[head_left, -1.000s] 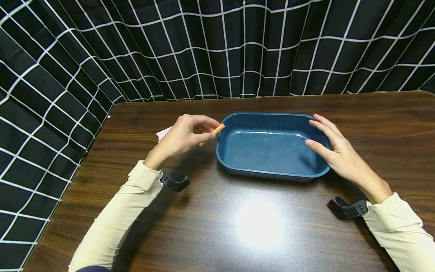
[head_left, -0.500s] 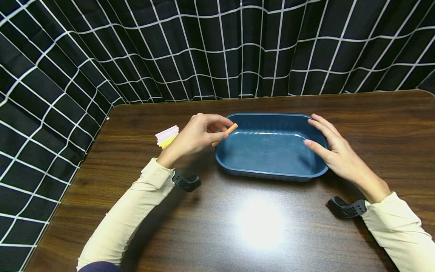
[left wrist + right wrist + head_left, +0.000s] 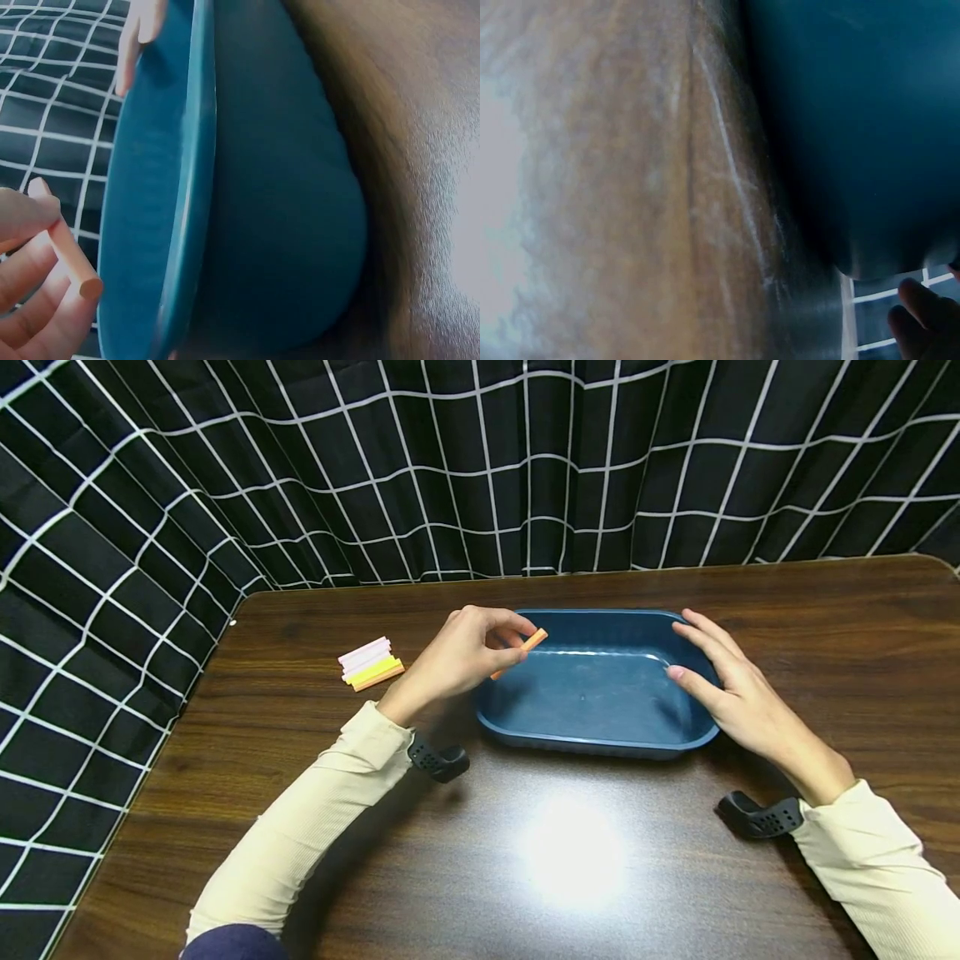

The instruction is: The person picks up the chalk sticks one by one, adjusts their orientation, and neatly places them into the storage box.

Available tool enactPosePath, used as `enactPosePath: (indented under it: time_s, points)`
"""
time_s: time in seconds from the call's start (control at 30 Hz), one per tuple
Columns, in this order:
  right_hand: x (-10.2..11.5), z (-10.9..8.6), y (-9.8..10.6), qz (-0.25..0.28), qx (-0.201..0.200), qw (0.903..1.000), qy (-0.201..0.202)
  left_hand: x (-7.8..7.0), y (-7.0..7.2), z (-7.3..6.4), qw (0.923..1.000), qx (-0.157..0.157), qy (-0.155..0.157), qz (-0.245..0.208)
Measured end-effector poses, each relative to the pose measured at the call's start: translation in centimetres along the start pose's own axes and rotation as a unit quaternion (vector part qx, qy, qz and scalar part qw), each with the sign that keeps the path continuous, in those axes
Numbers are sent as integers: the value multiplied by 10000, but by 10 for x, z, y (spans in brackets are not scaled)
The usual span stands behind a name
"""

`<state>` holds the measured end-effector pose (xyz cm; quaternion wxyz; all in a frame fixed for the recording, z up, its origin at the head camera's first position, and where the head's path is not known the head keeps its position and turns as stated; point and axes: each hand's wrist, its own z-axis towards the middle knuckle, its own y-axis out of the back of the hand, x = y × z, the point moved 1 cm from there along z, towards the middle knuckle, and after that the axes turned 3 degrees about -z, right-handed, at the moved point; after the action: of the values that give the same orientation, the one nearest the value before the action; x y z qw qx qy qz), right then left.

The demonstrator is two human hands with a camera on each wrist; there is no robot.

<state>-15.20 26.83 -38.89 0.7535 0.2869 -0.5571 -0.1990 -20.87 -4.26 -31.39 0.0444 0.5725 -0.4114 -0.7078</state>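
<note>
Black cloth [image 3: 450, 460], brown table [image 3: 675, 902], orange stick [image 3: 536, 640] over the tub [image 3: 600, 743]

White lines cross the black cloth behind the table and on the left. The table has dark wood streaks and a big bright shine [image 3: 573, 856] in front of the tub. The tub is blue, long and low, with round corners.

My left hand [image 3: 468, 652] pinches the orange stick between thumb and fingers. It holds the stick up over the left end of the tub. The stick is tilted, with its far end pointing to the right. From my left wrist, I can see its flat, round end.

My right hand [image 3: 731, 693] is at the other end of the tub. Its fingers are spread, and the thumb is over the inside. I can't tell if it touches the rim. My two hands are well apart.

Left of the tub, more sticks lie side by side on the table: pink sticks [image 3: 363, 655], a yellow stick [image 3: 370, 673] and a second orange stick [image 3: 378, 677]. They sit near my left wrist. I have cream sleeves [image 3: 300, 827] and a black strap [image 3: 438, 762] on each wrist.
</note>
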Motion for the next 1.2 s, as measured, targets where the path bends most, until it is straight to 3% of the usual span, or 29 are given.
enactPosePath:
  time_s: [0.33,0.6,0.97,1.2]
  points:
    - [2,1,2,-248,7,9997,58,-8,-10,14,10000,77,47,-6]
    - [0,0,2,-115,-74,9999,69,-19,-26,27,9990,260,323,-135]
    - [-1,1,-3,378,64,9992,59,-22,-45,38,9936,493,756,-674]
    - [0,1,-3,415,92,9991,-13,-26,-60,46,9887,403,857,-1158]
